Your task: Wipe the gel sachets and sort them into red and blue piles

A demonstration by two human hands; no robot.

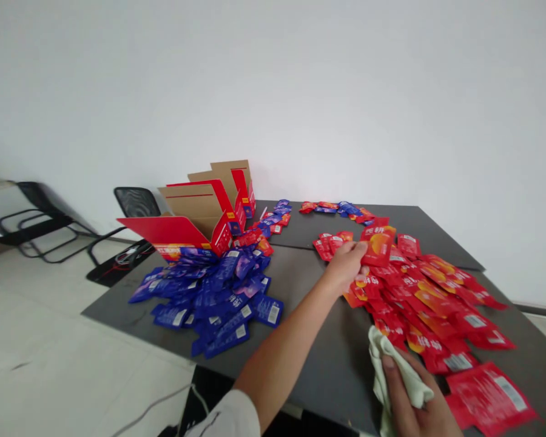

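My left hand (pixel 346 267) reaches out over the table and pinches a red packet (pixel 378 245) by its left edge, raised above the red pile. In my right hand (pixel 414 400), near the front edge, a crumpled pale green cloth (pixel 394 367) is gripped between thumb and fingers. Many red packets (pixel 418 297) lie heaped on the right side of the table, close to both hands. A loose heap of blue packets (pixel 222 291) spreads over the left side, left of my left forearm.
Open red cardboard boxes (pixel 221 233) stand in a row along the table's left side, flaps up. Mixed red and blue packets (pixel 277 215) lie farther back, with another row (pixel 337 207) near the wall. Black chairs (pixel 136 203) stand at left. A cable (pixel 155 409) trails on the floor.
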